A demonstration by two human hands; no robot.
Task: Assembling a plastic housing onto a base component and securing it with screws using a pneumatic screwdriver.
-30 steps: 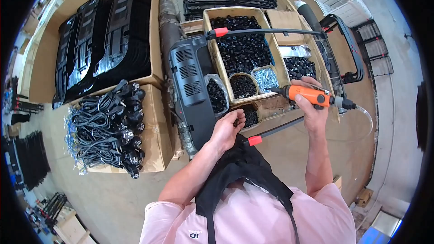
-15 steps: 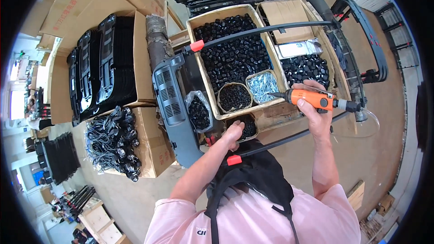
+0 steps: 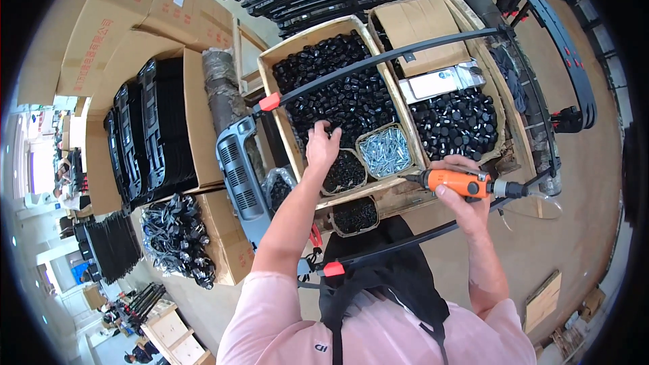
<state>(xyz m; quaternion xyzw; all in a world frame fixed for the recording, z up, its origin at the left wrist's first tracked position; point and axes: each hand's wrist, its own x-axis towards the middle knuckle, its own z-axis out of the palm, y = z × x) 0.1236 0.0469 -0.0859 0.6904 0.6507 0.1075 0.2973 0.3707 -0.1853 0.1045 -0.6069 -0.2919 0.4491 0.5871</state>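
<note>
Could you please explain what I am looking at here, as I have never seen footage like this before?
This is one wide fisheye picture from a camera worn on a person's head, looking down, so straight edges bend near the rim. No machine is involved: two bare hands work at a bench. The left hand reaches into a cardboard box of small black caps. The right hand has its grip around an orange powered screwdriver. Beside it sit a small tub of silver screws and another box of black caps. A grey ribbed plastic part lies to the left.
</note>
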